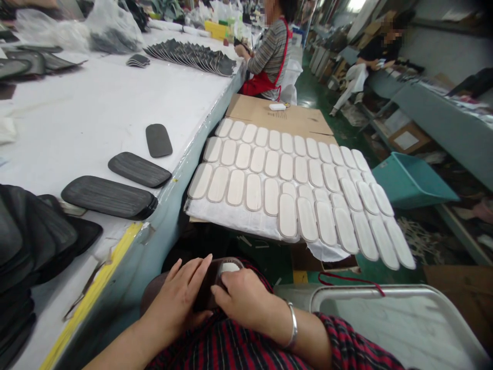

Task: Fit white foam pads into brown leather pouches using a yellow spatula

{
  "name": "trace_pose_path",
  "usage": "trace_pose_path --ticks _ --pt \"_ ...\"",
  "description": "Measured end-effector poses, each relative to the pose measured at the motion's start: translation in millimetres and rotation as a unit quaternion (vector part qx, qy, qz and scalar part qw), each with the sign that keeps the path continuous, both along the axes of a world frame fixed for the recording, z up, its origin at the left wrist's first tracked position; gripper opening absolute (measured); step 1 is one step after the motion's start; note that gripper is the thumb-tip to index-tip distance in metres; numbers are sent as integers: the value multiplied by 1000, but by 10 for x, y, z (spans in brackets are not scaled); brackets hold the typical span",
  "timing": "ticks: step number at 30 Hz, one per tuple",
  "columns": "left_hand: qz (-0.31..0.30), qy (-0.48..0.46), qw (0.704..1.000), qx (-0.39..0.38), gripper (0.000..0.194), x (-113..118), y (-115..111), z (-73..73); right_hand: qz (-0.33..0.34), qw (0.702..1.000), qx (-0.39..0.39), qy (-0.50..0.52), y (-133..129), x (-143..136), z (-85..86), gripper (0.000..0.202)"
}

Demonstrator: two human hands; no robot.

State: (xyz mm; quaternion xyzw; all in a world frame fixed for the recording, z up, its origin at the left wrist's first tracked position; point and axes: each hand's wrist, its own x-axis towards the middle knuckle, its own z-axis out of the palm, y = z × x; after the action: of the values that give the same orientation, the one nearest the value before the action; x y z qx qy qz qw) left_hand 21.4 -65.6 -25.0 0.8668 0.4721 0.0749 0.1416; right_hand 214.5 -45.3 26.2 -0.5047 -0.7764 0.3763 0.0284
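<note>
At the lap, my left hand (179, 295) rests along a dark brown, smooth piece (206, 282), fingers stretched over its left side and thumb low across its front. My right hand (244, 298), a silver bangle at its wrist, is curled with thumb and forefinger closed at a pale rounded pad (230, 267) on the right of that piece. Most of the pad hides behind the knuckles. Beyond the hands, rows of white oblong pads (253, 191) with grey-brown rims lie on a cardboard-backed board (231, 211).
To the left, a white table (96, 103) carries stacks of black oblong pieces (108, 197) and a fanned row of dark pieces (192, 55). A metal-rimmed tray (385, 293) is at right, a teal bin (416, 177) behind. One co-worker (269, 51) works ahead; another person (379, 51) sits farther right.
</note>
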Motion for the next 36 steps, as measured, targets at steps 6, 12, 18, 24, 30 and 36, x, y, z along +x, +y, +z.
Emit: trace_pose_path --ticks 6,12,18,24,30,36 --pt "1 -10 1000 -11 83 -50 -24 -66 7 990 -60 128 -47 -206 127 25" --pt "19 6 1000 -9 97 48 7 99 -180 940 -246 156 -95 363 -133 21" --pt "-27 3 1000 8 86 195 70 121 -227 913 -291 176 -121 510 -328 24" --pt "-46 9 999 16 73 304 100 91 -206 936 -249 138 -81 534 -367 24" --pt "-41 19 999 20 71 356 100 93 -191 944 -231 136 -58 594 -429 24" --pt "-36 21 999 22 65 386 112 113 -190 942 -246 129 -44 603 -480 26"
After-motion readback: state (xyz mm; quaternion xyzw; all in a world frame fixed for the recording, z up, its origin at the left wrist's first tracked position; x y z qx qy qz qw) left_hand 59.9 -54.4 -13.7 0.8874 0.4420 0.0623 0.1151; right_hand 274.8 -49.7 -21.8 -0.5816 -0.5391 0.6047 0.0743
